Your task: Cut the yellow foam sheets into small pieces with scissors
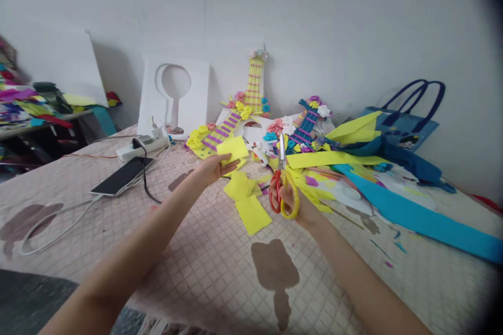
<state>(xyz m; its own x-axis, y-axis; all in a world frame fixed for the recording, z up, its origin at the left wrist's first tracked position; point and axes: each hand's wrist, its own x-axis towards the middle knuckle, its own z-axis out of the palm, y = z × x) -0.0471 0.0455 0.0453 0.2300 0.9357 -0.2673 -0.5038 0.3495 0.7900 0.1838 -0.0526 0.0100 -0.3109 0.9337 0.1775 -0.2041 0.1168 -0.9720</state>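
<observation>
In my left hand [213, 168] is a yellow crepe paper piece [234, 149], pinched near its lower edge and raised above the table. My right hand [288, 200] grips a pair of scissors [282, 183] with one red and one yellow handle loop; the blades point up and away from me and look closed. The scissors are apart from the held paper. Below and between the hands, a yellow paper square [253, 214] lies on the patterned cloth, with more yellow pieces [239, 186] just behind it. A white glue gun [260, 154] lies behind the hands.
Paper-decorated guitar shapes [223, 131] lean by the wall. At right are a long blue paper strip [424, 220], yellow strips [334, 159] and a blue tote bag [416, 125]. At left are a phone [122, 175], a power strip [143, 145], cables and a white cut-out board [200, 94].
</observation>
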